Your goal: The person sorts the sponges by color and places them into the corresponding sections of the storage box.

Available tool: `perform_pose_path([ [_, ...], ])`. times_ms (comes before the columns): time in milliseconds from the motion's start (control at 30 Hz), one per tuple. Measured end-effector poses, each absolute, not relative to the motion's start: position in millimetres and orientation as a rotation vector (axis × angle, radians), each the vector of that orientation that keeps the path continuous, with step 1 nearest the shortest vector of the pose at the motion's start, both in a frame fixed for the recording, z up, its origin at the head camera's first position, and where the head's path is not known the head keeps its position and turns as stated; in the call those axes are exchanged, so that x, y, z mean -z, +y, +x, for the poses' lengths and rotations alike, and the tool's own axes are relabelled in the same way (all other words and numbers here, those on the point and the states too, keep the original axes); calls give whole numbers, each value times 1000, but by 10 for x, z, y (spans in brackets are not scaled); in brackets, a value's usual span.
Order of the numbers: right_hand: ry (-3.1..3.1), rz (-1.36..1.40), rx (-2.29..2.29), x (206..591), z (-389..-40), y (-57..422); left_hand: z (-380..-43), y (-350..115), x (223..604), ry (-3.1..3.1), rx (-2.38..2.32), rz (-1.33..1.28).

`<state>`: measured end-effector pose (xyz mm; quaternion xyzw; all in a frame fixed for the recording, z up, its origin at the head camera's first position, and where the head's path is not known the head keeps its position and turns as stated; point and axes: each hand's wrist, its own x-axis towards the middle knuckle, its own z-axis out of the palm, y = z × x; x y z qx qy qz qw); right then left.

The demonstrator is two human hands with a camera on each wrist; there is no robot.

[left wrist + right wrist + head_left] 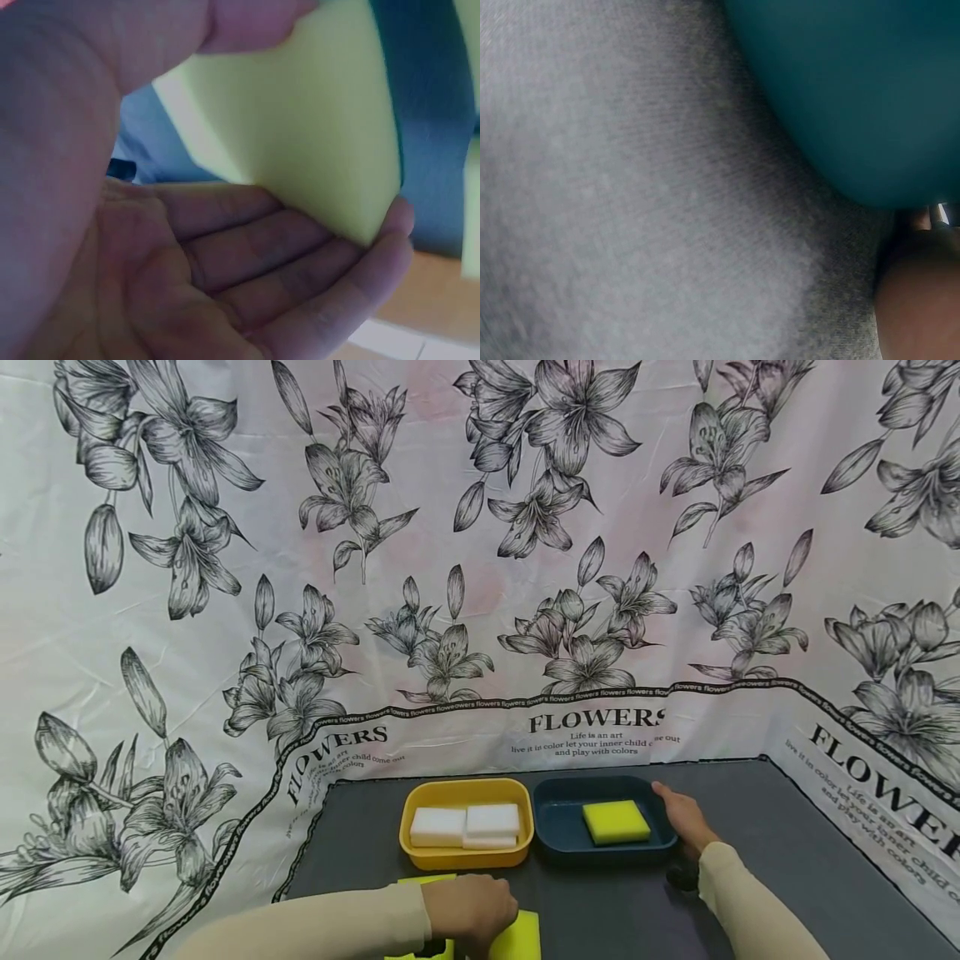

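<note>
My left hand (474, 906) is low in the head view, holding a yellow sponge (522, 937) on the table. In the left wrist view the thumb lies along one side of this sponge (300, 120), and the fingers touch its opposite edge. My right hand (686, 820) grips the right end of the dark blue tray (558, 843). One yellow sponge (617, 822) lies in that tray. In the right wrist view, part of a finger (919, 300) shows below the tray's rounded corner (855, 97); the other fingers are hidden.
A yellow tray (465, 860) with white sponges (437, 827) stands left of the blue one. More yellow sponge (427, 878) shows around my left forearm. The grey table (341, 835) meets a flower-printed curtain (420, 635) behind and at the sides.
</note>
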<state>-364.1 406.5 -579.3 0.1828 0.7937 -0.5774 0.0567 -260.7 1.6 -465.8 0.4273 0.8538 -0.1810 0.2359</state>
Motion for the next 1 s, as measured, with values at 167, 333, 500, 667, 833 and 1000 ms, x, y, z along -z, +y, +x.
perform_pose_path([
  [167,2389,557,1758,5794,-3642,4061,-2640,50,4507,2437,520,1238],
  [333,2386,551,1753,5788,-3642,4062,-2671,130,4352,2535,565,1264],
  [500,2400,548,1744,5781,-3636,4056,-2744,203,4216,2605,532,1219],
  [667,2405,545,1760,5783,-3633,4049,-2824,265,4113,2645,465,1201],
  [833,2406,544,1763,5782,-3625,4044,-2873,318,4039,2698,419,1206],
  [1000,2407,534,1762,5775,-3628,4047,-2965,387,3996,2689,376,1229],
])
